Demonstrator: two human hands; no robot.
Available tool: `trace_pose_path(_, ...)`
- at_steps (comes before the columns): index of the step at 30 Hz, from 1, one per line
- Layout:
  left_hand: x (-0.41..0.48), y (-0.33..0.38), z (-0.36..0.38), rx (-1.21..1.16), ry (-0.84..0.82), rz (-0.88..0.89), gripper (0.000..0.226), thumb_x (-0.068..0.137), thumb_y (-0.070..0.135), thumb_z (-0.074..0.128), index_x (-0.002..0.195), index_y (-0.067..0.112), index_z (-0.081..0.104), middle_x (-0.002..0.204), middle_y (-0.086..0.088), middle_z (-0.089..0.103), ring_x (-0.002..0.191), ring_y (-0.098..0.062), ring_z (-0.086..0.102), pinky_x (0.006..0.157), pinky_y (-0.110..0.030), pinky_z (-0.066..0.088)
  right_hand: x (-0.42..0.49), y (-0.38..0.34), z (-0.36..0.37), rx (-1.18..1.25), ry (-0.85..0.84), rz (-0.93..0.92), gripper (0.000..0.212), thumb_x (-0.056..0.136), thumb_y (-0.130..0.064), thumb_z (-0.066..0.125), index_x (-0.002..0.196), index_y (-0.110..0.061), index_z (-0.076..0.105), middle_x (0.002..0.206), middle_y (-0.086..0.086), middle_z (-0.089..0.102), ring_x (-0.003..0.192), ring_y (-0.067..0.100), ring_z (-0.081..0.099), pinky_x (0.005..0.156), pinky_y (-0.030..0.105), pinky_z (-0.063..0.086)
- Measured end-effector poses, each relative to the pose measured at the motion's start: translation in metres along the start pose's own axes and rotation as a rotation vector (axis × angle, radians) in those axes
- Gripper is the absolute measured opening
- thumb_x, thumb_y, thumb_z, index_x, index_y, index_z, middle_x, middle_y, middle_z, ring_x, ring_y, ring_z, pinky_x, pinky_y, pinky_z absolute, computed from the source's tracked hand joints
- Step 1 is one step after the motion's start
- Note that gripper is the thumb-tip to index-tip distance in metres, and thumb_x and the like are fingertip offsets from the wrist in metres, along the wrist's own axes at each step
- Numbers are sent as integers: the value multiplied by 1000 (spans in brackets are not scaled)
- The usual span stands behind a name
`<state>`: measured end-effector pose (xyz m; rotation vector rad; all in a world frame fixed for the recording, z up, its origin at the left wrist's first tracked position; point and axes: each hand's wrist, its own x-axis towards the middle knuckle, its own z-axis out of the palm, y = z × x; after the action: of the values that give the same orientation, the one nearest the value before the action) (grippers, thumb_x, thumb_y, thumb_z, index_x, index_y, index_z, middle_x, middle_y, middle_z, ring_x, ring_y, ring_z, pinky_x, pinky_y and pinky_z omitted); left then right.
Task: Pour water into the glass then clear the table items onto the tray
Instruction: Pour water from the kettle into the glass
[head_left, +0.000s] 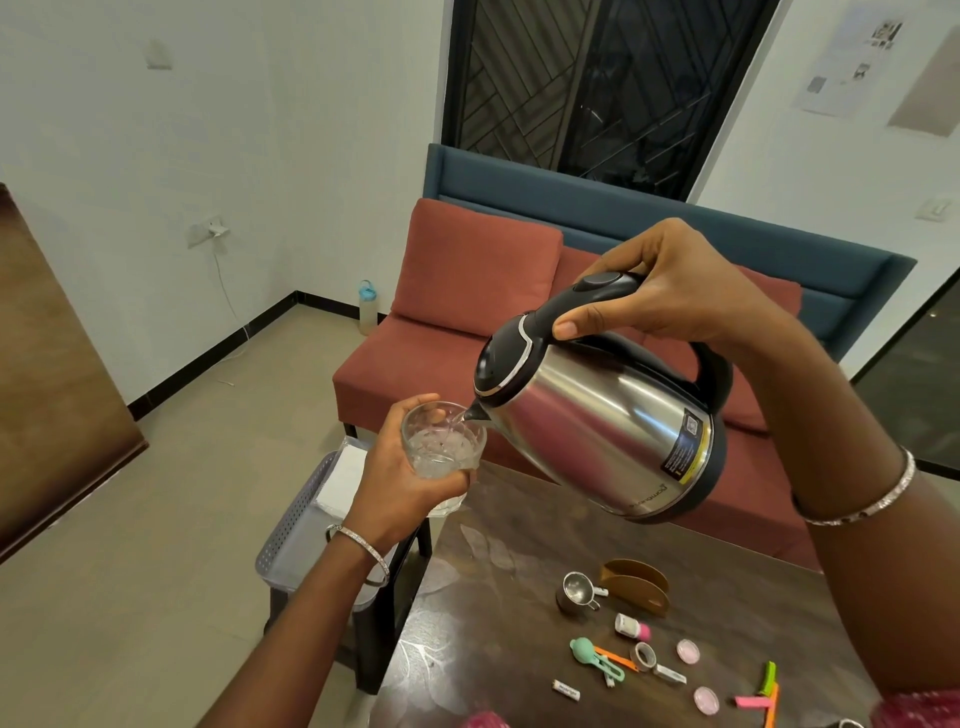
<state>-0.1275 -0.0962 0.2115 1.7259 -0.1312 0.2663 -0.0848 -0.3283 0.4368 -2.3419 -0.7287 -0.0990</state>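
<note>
your counter (493, 597) carries small clutter low in view, and the grey tray (291, 540) stands just beside its left edge. your right hand (675, 291) clenches the handle of the kettle (597, 415), which is tilted with its spout at the rim of the glass (441, 447). your left hand (400, 483) grasps that glass up in the air, off the counter, fingers (457, 475) curled round it. tip further and water may overshoot the rim; a wet glass could slip
</note>
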Motion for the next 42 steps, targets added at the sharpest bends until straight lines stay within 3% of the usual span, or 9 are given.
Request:
trace_pose_path(5,-1,0,0,-8,1,-2,82,56,15,88,126,29,48,112,17,60,100,10,58,79,-7,49,0,-1,0,9,6,10,43,53,-64,88,84,-36,81,76,-10,77,67,0,67,55,7,45)
trace_pose_path(24,2,-9,-1,3,14,0,83,59,11,90,127,30,47,114,19,59,101,14,56,77,-3,46,4,1,2,22,-19,7,44,52,-64,88,83,-35,81,71,-9,75,59,-5,62,50,5,41)
trace_pose_path(32,5,-12,0,-9,23,13,83,57,10,90,127,29,49,114,17,60,103,9,58,81,-7,48,10,5,3,-20,-31,14,44,51,-67,87,84,-39,80,77,-11,77,72,-1,68,62,15,47)
trace_pose_path(42,11,-17,0,-2,18,21,83,57,11,91,127,28,49,115,16,60,105,9,57,83,-7,48,15,8,3,-9,-34,1,39,53,-59,89,84,-36,81,73,-12,76,65,-5,64,54,5,43)
